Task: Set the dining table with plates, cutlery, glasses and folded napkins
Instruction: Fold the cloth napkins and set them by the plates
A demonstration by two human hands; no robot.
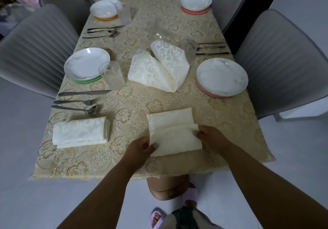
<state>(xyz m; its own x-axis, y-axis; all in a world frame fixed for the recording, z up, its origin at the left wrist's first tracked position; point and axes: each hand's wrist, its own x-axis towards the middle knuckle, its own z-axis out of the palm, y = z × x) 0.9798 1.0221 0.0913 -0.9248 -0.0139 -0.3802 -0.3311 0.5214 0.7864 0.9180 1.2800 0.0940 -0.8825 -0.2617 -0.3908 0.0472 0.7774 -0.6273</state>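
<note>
A cream napkin (173,131), partly folded, lies on the near part of the table. My left hand (140,147) pinches its near left corner and my right hand (211,136) grips its right edge. A folded napkin (79,133) rests at the near left. Two loosely folded napkins (156,67) sit in the table's middle. White plates stand at four places: near left (85,65), near right (221,76), far left (104,9), far right (195,1). Cutlery (78,102) lies beside the near left plate, with a glass (111,74) next to it.
The table wears a cream floral cloth (124,115). Grey chairs stand on the left (33,49) and right (284,63). More cutlery lies at far left (103,31) and right (211,48), near a second glass (189,50). A clear plastic wrapper (159,31) lies mid-table.
</note>
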